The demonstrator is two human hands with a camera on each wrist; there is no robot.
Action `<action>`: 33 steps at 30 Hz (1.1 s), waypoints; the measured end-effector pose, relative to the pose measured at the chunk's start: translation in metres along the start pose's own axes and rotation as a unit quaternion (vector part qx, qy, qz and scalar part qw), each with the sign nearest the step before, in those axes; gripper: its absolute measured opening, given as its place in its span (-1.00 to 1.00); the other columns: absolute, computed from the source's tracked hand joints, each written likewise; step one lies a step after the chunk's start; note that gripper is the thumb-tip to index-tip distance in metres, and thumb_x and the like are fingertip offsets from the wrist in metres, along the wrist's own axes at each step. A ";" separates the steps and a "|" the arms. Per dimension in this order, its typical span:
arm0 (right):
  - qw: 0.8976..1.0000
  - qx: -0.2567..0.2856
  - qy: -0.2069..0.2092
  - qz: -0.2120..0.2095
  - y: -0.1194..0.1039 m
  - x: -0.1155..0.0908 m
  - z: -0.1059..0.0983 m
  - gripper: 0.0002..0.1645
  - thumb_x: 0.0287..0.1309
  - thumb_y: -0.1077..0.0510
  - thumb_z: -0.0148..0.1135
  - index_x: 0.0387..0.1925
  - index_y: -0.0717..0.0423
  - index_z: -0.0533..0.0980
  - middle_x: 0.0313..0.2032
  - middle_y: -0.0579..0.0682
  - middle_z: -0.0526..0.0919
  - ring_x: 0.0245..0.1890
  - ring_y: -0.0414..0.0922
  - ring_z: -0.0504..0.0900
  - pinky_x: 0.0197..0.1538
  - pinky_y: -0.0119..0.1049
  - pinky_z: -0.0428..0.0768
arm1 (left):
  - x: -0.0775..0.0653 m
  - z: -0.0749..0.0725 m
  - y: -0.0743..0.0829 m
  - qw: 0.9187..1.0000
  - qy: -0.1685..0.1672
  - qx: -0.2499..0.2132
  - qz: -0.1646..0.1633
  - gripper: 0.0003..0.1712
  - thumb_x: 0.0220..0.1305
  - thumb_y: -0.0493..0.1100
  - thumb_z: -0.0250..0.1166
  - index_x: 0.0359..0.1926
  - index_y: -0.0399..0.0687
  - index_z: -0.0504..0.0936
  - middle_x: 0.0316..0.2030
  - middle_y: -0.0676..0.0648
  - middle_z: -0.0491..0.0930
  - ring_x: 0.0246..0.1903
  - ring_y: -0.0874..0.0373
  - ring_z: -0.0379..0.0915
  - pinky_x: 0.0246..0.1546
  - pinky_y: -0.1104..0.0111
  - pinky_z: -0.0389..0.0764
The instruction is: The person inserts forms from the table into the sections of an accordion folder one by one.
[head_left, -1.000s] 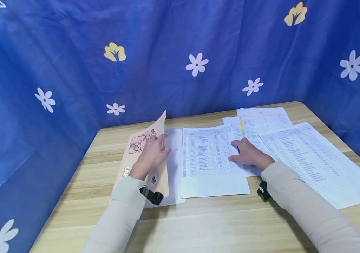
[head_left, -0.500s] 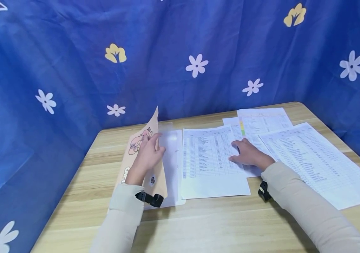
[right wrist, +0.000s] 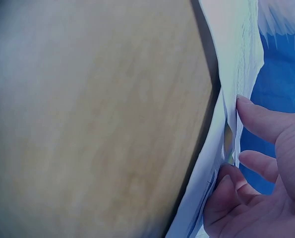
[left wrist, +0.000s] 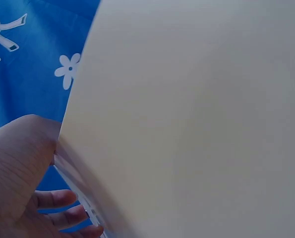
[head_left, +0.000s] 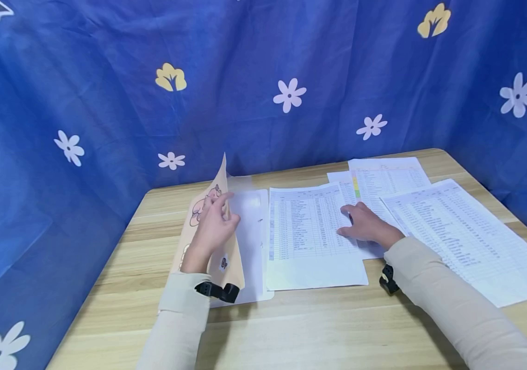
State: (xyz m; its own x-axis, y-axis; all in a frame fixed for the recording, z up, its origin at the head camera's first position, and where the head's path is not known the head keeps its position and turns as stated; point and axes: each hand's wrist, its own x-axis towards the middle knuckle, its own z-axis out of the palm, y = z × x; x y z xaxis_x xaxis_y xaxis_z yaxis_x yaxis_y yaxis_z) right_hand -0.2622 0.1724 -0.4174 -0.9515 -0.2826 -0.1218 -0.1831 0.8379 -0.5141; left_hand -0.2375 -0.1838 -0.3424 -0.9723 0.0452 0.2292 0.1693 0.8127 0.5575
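Observation:
My left hand (head_left: 211, 229) holds the raised cover of a peach folder (head_left: 234, 264) with a pink cartoon animal printed on it. In the left wrist view the plain side of the cover (left wrist: 187, 99) fills most of the picture, the thumb at its edge and the fingertips on the other face. Under the cover lies a whitish, shiny inner page (head_left: 253, 241). Right of it is a printed table sheet (head_left: 307, 221). My right hand (head_left: 364, 224) grips this sheet's right edge; in the right wrist view the thumb (right wrist: 266, 119) is on the paper, the fingers curled close by.
A large printed sheet (head_left: 467, 241) lies at the right of the wooden table (head_left: 309, 334). Behind it, a sheet with coloured cells (head_left: 388, 174) overlaps another paper (head_left: 340, 179). A blue flowered curtain (head_left: 226, 103) hangs behind the table.
My left hand has swung the folder cover leftward and more upright, uncovering more of the inner page. The right hand and the printed sheets have stayed put.

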 end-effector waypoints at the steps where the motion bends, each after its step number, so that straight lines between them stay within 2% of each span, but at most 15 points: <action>1: 1.000 -0.001 0.000 0.000 0.000 0.000 0.000 -0.13 0.11 -0.07 0.26 0.32 0.30 0.21 0.07 0.27 0.37 -0.07 0.03 0.35 0.10 0.01 0.38 | 0.000 -0.001 0.000 1.000 0.001 -0.002 0.000 -0.31 0.04 -0.15 0.16 0.28 0.05 0.36 0.03 -0.24 0.26 -0.19 -0.05 0.33 -0.15 0.11 0.39; 8: 1.000 0.000 0.000 0.001 -0.001 0.000 -0.001 -0.15 0.11 -0.06 0.26 0.30 0.32 0.22 0.07 0.27 0.41 -0.05 0.03 0.37 0.12 0.02 0.38 | 0.000 -0.004 -0.003 0.999 -0.002 -0.035 -0.003 -0.31 0.04 -0.19 0.18 0.29 0.06 0.36 0.10 -0.28 0.26 -0.02 -0.10 0.41 -0.05 0.06 0.46; 15: 1.000 0.009 -0.007 0.005 -0.001 0.001 0.000 -0.17 0.12 -0.05 0.25 0.31 0.30 0.22 0.09 0.29 0.45 0.07 0.10 0.44 0.17 0.06 0.39 | 0.001 -0.005 -0.006 0.998 0.013 -0.058 0.010 -0.32 0.01 -0.26 0.16 0.26 -0.02 0.39 0.10 -0.30 0.30 -0.13 -0.02 0.39 -0.10 0.16 0.43; 24: 1.000 0.023 -0.015 0.007 0.000 0.001 0.000 -0.17 0.14 -0.04 0.25 0.32 0.29 0.21 0.12 0.30 0.44 0.11 0.12 0.45 0.15 0.05 0.41 | -0.001 -0.012 -0.007 0.997 0.025 -0.067 0.005 -0.30 -0.01 -0.28 0.16 0.27 -0.01 0.38 -0.02 -0.22 0.36 -0.13 -0.01 0.38 -0.11 0.19 0.31; 33: 1.000 0.023 -0.013 0.008 -0.001 0.001 0.001 -0.17 0.14 -0.04 0.25 0.31 0.28 0.21 0.12 0.29 0.45 0.11 0.12 0.45 0.16 0.05 0.42 | -0.002 -0.017 -0.009 0.995 0.032 -0.093 0.013 -0.32 0.01 -0.37 0.10 0.26 -0.09 0.37 -0.07 -0.24 0.32 -0.18 0.01 0.40 -0.21 0.26 0.49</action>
State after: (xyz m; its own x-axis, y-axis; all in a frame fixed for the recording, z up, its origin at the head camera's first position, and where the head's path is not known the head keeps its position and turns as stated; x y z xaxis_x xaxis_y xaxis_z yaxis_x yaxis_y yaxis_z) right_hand -0.2625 0.1707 -0.4174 -0.9475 -0.2816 -0.1512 -0.1559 0.8202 -0.5505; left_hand -0.2340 -0.2007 -0.3345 -0.9560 0.0226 0.2925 0.2268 0.6893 0.6881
